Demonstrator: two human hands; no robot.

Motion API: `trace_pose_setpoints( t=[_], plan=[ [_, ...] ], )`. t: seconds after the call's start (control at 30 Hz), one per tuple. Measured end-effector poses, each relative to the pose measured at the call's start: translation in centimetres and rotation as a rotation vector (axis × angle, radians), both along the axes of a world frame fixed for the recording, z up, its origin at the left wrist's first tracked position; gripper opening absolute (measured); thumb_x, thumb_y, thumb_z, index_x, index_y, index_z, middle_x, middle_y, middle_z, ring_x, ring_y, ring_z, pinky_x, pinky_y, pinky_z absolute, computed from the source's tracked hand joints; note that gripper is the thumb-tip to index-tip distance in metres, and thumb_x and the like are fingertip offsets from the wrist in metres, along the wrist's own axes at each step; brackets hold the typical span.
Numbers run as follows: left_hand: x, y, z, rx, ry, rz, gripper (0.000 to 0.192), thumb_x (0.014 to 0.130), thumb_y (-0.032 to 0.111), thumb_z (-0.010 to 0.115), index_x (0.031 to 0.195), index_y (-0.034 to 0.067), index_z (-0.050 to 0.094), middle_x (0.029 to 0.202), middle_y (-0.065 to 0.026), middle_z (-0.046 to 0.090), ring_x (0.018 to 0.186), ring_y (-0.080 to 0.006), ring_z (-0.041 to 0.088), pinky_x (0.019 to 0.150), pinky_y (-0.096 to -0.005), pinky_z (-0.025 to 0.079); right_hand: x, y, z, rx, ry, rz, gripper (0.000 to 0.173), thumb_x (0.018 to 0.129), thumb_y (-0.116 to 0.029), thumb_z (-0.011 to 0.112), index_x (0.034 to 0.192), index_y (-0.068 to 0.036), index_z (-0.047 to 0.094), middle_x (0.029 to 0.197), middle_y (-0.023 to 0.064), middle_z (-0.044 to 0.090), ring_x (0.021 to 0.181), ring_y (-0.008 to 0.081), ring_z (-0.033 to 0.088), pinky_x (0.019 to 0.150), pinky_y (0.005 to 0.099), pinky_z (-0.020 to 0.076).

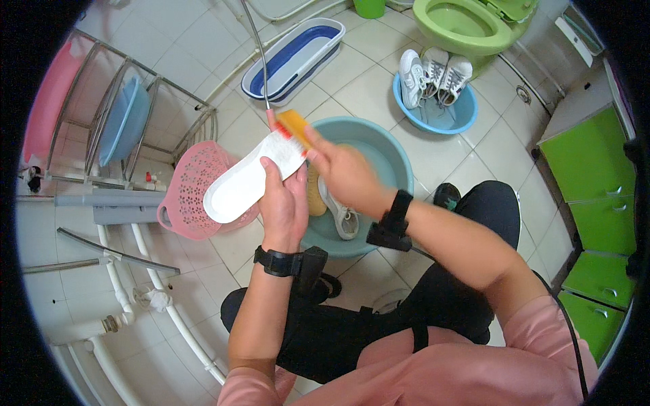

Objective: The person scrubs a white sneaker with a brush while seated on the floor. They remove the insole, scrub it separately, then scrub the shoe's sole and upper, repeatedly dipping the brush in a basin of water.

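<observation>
My left hand [285, 200] holds a white shoe insole [244, 185] from below, with the thumb on its upper face. In my right hand [345, 167] is a scrub brush with a yellow back [293, 124] and red bristles, which meet the far end of the insole. The brush and right hand are slightly blurred. Below my hands stands a teal basin [398, 162]. A light sneaker [346, 218] lies in it beside a tan sole-shaped piece [316, 198], partly hidden by my hands.
A pink perforated basket [190, 203] sits left of the basin. Farther off are a blue-and-white collapsible tub [299, 56], a blue basin [469, 114] holding several sneakers [431, 71], and a green toilet [472, 30]. Metal racks [127, 61] stand left, green cabinets [589, 167] right.
</observation>
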State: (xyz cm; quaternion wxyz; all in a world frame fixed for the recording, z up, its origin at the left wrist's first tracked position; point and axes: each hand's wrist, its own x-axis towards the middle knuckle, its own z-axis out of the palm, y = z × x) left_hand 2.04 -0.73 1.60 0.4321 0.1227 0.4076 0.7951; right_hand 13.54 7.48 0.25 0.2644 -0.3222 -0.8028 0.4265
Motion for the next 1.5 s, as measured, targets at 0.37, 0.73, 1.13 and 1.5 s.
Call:
trace_pose_setpoints(
  t=[0.37,0.73,1.13,1.5],
  plan=[
    [0.0,0.2,0.3,0.055,0.036,0.004,0.058,0.118,0.039,0.037,0.161,-0.001,0.034,0.165,-0.0166,0.044,0.155,-0.0324,0.041,0.134,-0.0471,0.030,0.2,0.2,0.9,0.034,0.063,0.084,0.053,0.112,-0.033,0.049,0.160,-0.009,0.049,0.095,0.0306,0.072,0.085,0.0496,0.070,0.076,0.0589,0.0532],
    [-0.5,-0.1,1.2,0.091,-0.007,0.030,0.056,0.119,0.037,0.036,0.160,-0.002,0.035,0.165,-0.0185,0.043,0.153,-0.0364,0.042,0.131,-0.0522,0.034,0.5,0.8,1.1,-0.048,-0.004,0.001,0.050,0.112,-0.034,0.051,0.158,-0.014,0.053,0.096,0.0297,0.072,0.088,0.0482,0.070,0.078,0.0559,0.0535],
    [-1.0,0.3,1.6,0.040,0.066,0.072,0.055,0.119,0.038,0.033,0.157,-0.001,0.038,0.163,-0.0197,0.046,0.153,-0.0352,0.043,0.131,-0.0514,0.034,0.5,-0.1,1.4,0.108,0.020,0.128,0.051,0.112,-0.031,0.053,0.160,-0.014,0.051,0.092,0.0260,0.073,0.085,0.0455,0.070,0.075,0.0536,0.0535],
    [-1.3,0.3,1.3,0.056,0.056,0.036,0.058,0.120,0.041,0.031,0.160,-0.001,0.035,0.165,-0.0189,0.044,0.155,-0.0341,0.040,0.131,-0.0503,0.032,0.5,-0.6,0.5,0.135,0.017,0.112,0.050,0.112,-0.034,0.050,0.159,-0.018,0.051,0.088,0.0248,0.074,0.079,0.0463,0.071,0.070,0.0570,0.0546]
  ],
)
